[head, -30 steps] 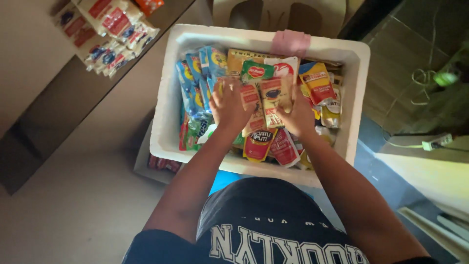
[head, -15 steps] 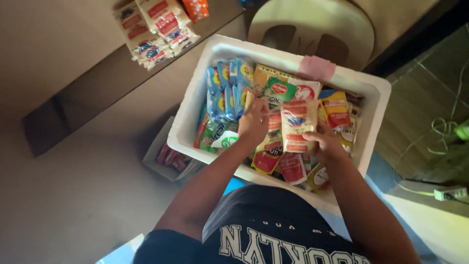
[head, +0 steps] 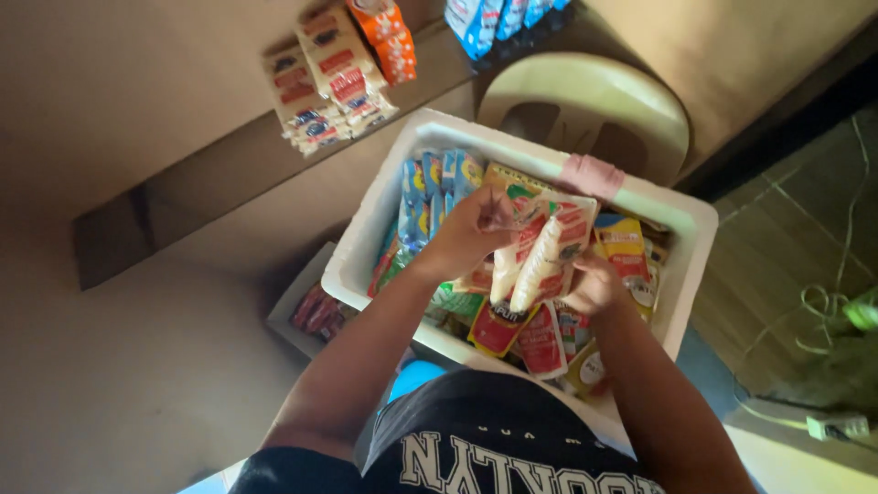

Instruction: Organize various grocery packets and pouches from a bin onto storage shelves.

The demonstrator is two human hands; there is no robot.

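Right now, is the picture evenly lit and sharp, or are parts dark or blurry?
Head view: uneven light; the white foam box and the packets in it are bright, the wall at left is dim, and the dark shirt is in shadow. Left hand and right hand look slightly soft; the view is tilted.

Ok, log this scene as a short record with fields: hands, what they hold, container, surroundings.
left hand: left hand grips the top of the sauce pouches, lifted over the box
right hand: right hand supports the same pouches from below
container: white foam box, packed with blue sachets and red pouches
behind box: beige plastic chair
shelf: wooden shelf with snack packets
beside box: small tray of packets on the floor
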